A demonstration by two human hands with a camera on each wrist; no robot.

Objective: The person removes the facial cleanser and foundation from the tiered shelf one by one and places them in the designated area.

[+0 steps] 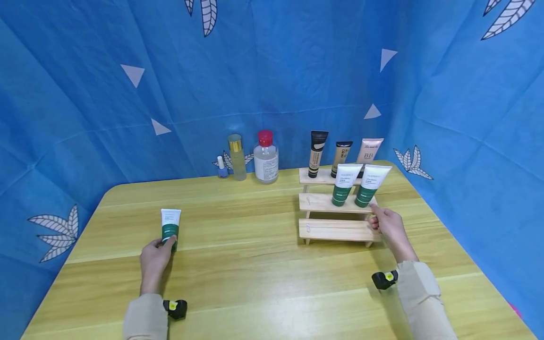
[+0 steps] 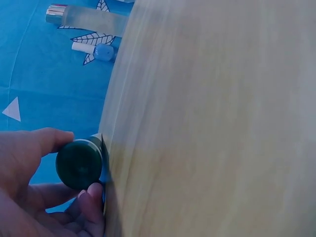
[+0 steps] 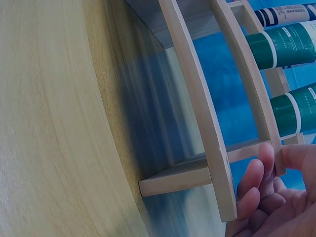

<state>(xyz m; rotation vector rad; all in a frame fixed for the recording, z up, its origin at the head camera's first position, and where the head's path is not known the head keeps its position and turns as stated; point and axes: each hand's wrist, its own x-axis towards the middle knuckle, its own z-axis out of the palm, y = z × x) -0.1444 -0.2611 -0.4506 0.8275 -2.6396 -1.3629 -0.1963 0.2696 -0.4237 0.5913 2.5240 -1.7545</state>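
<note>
My left hand (image 1: 154,260) holds a white and green squeeze tube (image 1: 171,221) by its green cap end, over the left part of the table. The left wrist view shows the round cap (image 2: 79,165) between thumb and fingers. At the right, my right hand (image 1: 390,230) pinches the right end of the middle step of a three-step wooden display rack (image 1: 335,230). Thumb and fingertips (image 3: 266,157) lie on either side of that step in the right wrist view. Two matching white and green tubes, one left (image 1: 344,185) and one right (image 1: 370,186), stand cap-down on the middle step.
On the top step stand a black-capped tube (image 1: 316,153), a smaller tan tube (image 1: 341,158) and a pink BB tube (image 1: 369,151). Along the table's back edge are a blue nail polish bottle (image 1: 223,168), a gold-capped bottle (image 1: 237,158) and a red-capped bottle (image 1: 266,160). Blue cloth (image 1: 276,71) hangs behind.
</note>
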